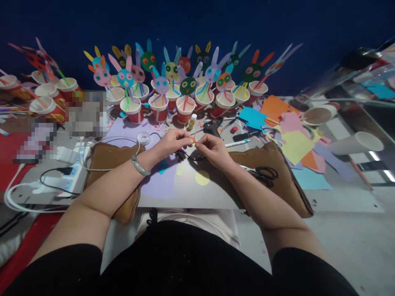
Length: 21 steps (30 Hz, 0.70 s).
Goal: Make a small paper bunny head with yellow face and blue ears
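Before blue wall (197,20); hands (175,142) (213,151) above cluttered table (185,199)

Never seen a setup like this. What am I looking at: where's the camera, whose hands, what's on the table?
No robot here: one picture, from a camera on a person's head, looking forward and down. The arms coming up from below are the wearer's. The left hand and right hand meet over the table, pinching a tiny orange piece; its shape is too small to tell. Behind them stand paper cups with rabbit-eared figures. Around lie a glue gun, black-handled scissors and colored paper.
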Motion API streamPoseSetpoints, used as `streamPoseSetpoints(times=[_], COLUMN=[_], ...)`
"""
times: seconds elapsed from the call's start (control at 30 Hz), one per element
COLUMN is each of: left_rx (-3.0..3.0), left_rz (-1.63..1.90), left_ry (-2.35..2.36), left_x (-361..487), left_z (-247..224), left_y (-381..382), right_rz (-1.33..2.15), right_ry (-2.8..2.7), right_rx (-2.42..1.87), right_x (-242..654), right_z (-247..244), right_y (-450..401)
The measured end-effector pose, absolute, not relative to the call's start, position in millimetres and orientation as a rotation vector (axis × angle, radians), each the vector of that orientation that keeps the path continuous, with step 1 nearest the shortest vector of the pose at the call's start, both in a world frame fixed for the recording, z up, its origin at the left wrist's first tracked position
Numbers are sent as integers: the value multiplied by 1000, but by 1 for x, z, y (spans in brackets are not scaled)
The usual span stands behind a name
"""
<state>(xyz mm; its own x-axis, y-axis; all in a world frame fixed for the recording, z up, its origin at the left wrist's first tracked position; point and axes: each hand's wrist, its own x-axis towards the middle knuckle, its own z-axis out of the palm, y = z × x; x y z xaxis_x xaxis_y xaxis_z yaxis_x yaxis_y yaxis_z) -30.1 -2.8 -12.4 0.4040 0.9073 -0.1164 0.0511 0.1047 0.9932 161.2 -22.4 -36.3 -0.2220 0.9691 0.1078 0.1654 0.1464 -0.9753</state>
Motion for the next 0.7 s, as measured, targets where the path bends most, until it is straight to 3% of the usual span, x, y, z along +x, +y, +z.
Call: streamPoseSetpoints(times=[0.7], left_rx=[1303], left_rz=[870], left_ry=[997], left_x=[-30], left_z=[-9], left_y=[-4], right_rz=[1195], right_ry=[-1558], right_rx=[-1136], right_x=[162], right_z=[-34], right_y=[-24])
